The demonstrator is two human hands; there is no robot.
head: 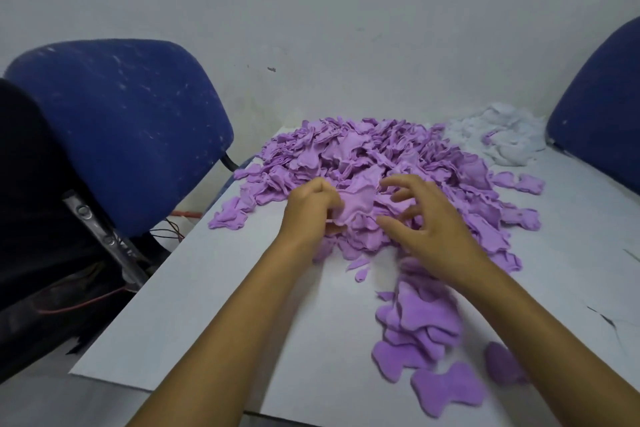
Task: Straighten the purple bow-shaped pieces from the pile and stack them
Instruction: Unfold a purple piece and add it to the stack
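Observation:
A big pile of purple bow-shaped fabric pieces [381, 163] covers the far middle of the white table [194, 295]. At the pile's near edge my left hand [308, 211] pinches one crumpled purple piece [356, 206] by its left side. My right hand [429, 222] hovers just right of that piece with fingers spread and curled, holding nothing. Nearer to me, under my right forearm, lies a loose stack of flattened purple pieces [419, 326]. A single flat bow piece [446, 388] lies in front of the stack.
White stuffing fluff [498, 139] sits at the far right of the table. Blue chairs stand at the left [117, 128] and at the right edge [602, 114]. A dark chair frame and red wires [69, 305] lie low on the left. Another purple piece [502, 367] rests beside my right forearm.

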